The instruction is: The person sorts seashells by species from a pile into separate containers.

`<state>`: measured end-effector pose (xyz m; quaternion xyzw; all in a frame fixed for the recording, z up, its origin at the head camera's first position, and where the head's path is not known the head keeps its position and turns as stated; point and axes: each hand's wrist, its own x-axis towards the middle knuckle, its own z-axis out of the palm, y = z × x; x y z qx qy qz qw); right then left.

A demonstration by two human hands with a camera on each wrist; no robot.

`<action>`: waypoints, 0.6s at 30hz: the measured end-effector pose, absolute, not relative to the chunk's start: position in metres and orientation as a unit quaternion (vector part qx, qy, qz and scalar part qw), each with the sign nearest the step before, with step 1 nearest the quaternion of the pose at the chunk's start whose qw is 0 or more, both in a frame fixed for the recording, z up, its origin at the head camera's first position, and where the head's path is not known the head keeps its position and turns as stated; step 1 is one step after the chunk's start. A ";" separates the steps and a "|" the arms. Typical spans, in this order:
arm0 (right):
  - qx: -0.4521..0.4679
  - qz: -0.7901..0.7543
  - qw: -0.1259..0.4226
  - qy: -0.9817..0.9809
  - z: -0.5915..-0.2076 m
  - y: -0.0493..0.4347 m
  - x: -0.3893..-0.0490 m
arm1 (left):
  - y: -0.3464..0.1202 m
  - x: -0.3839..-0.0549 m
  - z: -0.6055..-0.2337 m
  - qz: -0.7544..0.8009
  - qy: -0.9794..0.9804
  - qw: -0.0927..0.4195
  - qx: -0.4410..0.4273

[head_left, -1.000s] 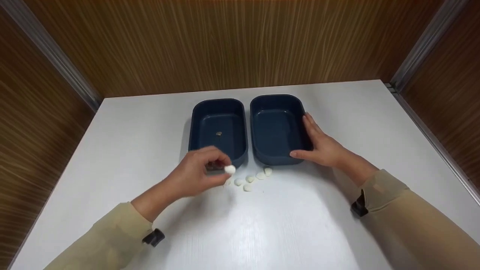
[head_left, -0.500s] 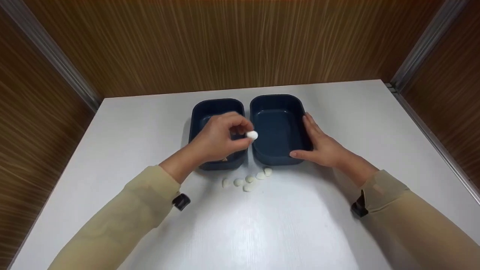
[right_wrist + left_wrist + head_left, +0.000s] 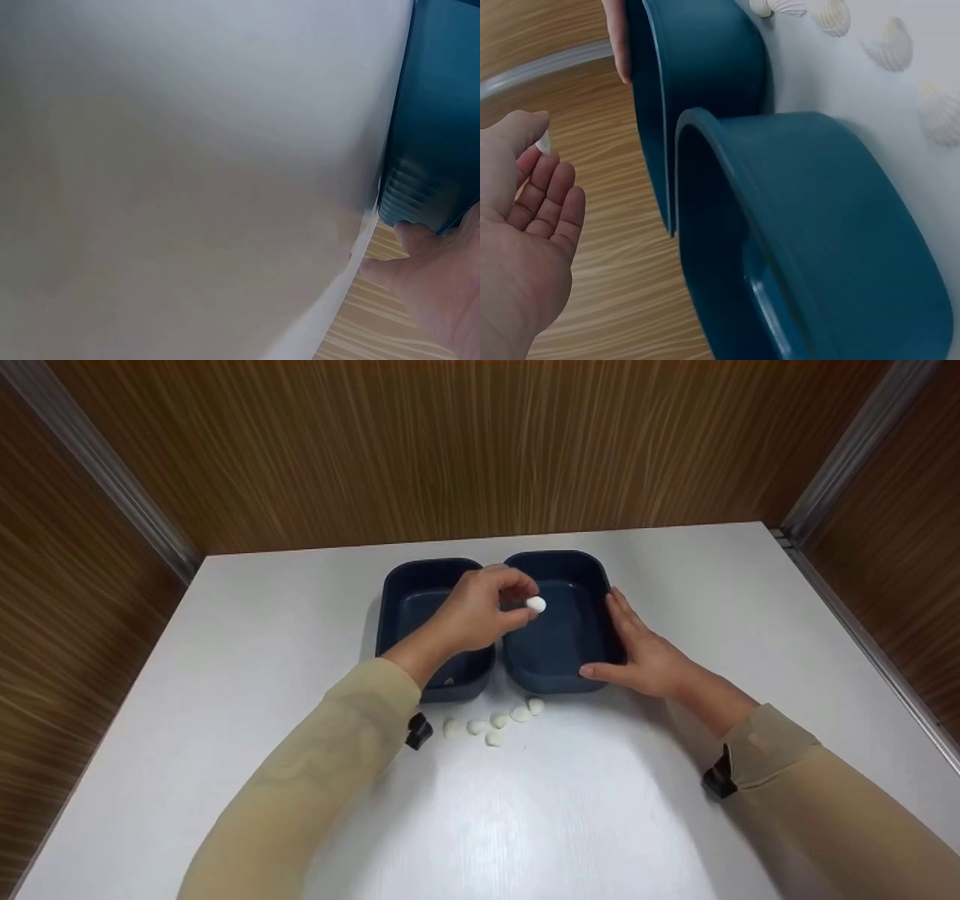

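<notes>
My left hand (image 3: 480,611) pinches a small white seashell (image 3: 535,604) between thumb and fingertips, above the left part of the right-hand blue bin (image 3: 555,684). In the left wrist view the shell (image 3: 544,142) shows fine ribs. My right hand (image 3: 649,656) rests against the outside of that bin, fingers along its right wall and thumb at the front corner. The left-hand blue bin (image 3: 457,690) stands beside it, partly covered by my left forearm. A tiny pale piece (image 3: 449,681) shows near its front. Several white seashells (image 3: 499,721) lie on the table before the bins.
The white table (image 3: 540,810) carries both bins near its back. A wood-grain panel (image 3: 480,450) rises behind it, and similar panels with metal edge strips stand at the left and right.
My left hand has carried the seashell from in front of the left-hand bin, up and rightward, to over the right-hand bin. My right hand stays in place.
</notes>
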<state>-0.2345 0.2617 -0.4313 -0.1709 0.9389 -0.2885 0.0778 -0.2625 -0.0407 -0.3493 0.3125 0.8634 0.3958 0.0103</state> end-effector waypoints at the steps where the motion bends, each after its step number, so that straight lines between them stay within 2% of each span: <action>1: -0.171 -0.289 0.077 0.939 -0.431 0.262 -0.234 | -0.038 -0.264 -0.351 0.399 0.863 0.013 0.311; 18: -0.164 -0.297 0.081 0.937 -0.431 0.262 -0.230 | -0.001 -0.283 -0.380 0.347 0.886 0.044 0.305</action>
